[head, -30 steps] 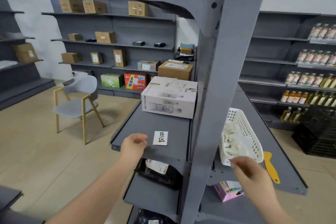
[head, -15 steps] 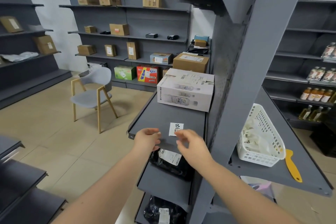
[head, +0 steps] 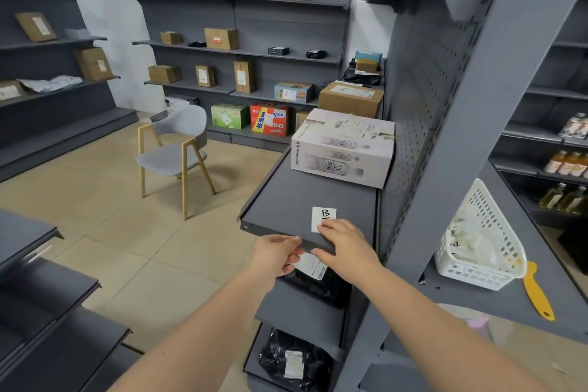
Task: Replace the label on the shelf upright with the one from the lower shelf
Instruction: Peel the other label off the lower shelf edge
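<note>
A small white label [head: 323,215] marked "B" lies flat on the grey lower shelf [head: 286,200], near its front edge. My right hand [head: 345,243] rests on the shelf with its fingertips over the label's lower part, fingers spread. My left hand [head: 275,253] is at the shelf's front lip, fingers curled against the edge, just left of the right hand. The wide grey shelf upright [head: 458,143] rises at the right; no label shows on its visible face.
A white bottle carton [head: 342,148] and a brown box [head: 350,99] sit further back on the same shelf. Black parcels [head: 315,283] lie on the shelves below. A white basket [head: 480,242] and yellow scraper [head: 537,293] lie right of the upright. A grey chair [head: 175,149] stands on the floor.
My right hand has come across from the basket side to the label and now covers its lower edge. My left hand moved slightly right to the shelf lip. The view has shifted.
</note>
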Tool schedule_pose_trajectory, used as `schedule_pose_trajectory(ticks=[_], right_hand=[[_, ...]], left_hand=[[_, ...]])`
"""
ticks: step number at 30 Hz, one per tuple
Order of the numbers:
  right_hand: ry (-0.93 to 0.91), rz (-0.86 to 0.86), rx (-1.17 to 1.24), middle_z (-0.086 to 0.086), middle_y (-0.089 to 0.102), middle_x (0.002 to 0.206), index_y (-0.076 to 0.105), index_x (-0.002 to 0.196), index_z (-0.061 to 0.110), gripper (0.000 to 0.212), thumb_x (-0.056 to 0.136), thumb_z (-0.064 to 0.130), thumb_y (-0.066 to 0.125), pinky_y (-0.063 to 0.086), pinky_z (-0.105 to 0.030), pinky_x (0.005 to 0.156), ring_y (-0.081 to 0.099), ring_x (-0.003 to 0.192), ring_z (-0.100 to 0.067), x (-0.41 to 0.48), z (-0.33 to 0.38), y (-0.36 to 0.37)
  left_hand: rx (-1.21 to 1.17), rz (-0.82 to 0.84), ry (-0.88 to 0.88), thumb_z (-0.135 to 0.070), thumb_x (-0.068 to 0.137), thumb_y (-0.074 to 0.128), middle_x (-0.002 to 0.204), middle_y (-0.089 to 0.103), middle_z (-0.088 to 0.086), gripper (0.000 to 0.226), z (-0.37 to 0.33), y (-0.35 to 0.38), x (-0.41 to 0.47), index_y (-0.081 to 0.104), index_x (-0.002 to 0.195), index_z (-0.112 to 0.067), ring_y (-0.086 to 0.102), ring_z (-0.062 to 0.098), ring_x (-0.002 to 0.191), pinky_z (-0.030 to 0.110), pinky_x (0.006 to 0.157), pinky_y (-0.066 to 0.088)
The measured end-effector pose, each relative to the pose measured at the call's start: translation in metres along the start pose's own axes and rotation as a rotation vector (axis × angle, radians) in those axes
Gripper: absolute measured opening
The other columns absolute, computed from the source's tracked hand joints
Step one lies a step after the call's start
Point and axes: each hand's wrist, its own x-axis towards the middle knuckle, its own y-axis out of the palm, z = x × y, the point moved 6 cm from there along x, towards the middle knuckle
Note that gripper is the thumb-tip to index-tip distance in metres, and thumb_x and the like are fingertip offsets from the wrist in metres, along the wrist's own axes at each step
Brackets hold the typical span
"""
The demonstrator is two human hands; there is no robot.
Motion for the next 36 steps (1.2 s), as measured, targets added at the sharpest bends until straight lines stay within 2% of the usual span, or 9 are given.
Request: schedule_pose_trajectory(ticks=[5,11,16,22,25,31,36], right_hand=[[-0.048,-0.074,0.019,0.002,0.054,0.135,0.06,0.124,0.016,0.044,0.086,0.038,0.062,0.029,-0.033,0.109,0.041,0.128,-0.019,-0.011,0.004,0.002],[-0.066,-0.116,0.011,-0.001,0.058,0.131,0.063,0.12,0.013,0.039,0.087,0.034,0.062,0.034,-0.037,0.107,0.046,0.125,-0.023,-0.023,0.008,0.001],[-0.06,-0.122,0.025,-0.002,0.06,0.129,0.064,0.119,0.013,0.036,0.087,0.031,0.062,0.036,-0.04,0.106,0.048,0.123,-0.023,-0.029,0.01,-0.001],[-0.049,-0.13,0.048,-0.002,0.061,0.127,0.065,0.117,0.013,0.032,0.089,0.025,0.06,0.035,-0.036,0.105,0.048,0.122,-0.023,-0.037,0.016,-0.008],[-0.015,-0.193,0.139,0.001,0.062,0.124,0.065,0.116,0.016,0.028,0.09,0.023,0.058,0.037,-0.034,0.105,0.049,0.12,-0.019,-0.042,0.017,-0.016],[0.011,-0.314,0.24,0.005,0.069,0.101,0.07,0.102,0.018,0.017,0.089,0.025,0.061,0.032,-0.01,0.086,0.053,0.104,-0.014,-0.054,0.021,-0.05],[0.001,-0.347,0.262,0.006,0.069,0.093,0.07,0.094,0.021,0.011,0.086,0.026,0.064,0.043,-0.022,0.085,0.055,0.099,-0.014,-0.065,0.02,-0.073]], left_hand=[[0.016,0.07,-0.077,-0.018,0.089,0.066,0.069,0.07,0.004,0.011,0.009,0.016,-0.001,0.069,0.084,-0.009,0.057,0.013,0.058,0.02,0.053,0.048],[-0.039,0.063,-0.112,-0.014,0.087,0.067,0.069,0.069,0.006,0.008,0.018,0.022,-0.004,0.07,0.091,-0.007,0.062,0.014,0.059,0.018,0.051,0.048],[-0.036,0.094,-0.064,-0.017,0.088,0.067,0.069,0.072,0.002,0.009,0.018,0.024,-0.008,0.07,0.093,-0.01,0.063,0.015,0.065,0.021,0.059,0.05],[-0.027,0.099,-0.03,-0.02,0.087,0.067,0.075,0.074,0.001,0.007,0.013,0.027,-0.016,0.068,0.093,-0.015,0.067,0.013,0.067,0.027,0.07,0.05],[-0.002,0.114,0.042,-0.021,0.088,0.065,0.071,0.073,-0.003,0.007,0.007,0.028,-0.024,0.067,0.093,-0.016,0.064,0.013,0.069,0.027,0.07,0.049],[0.124,0.175,0.306,-0.014,0.092,0.058,0.07,0.074,-0.007,0.017,-0.018,0.035,-0.049,0.071,0.083,-0.02,0.064,0.005,0.066,0.022,0.063,0.047],[0.158,0.198,0.399,-0.012,0.091,0.059,0.074,0.073,-0.008,0.02,-0.031,0.045,-0.064,0.073,0.081,-0.022,0.064,0.006,0.069,0.023,0.063,0.047]])
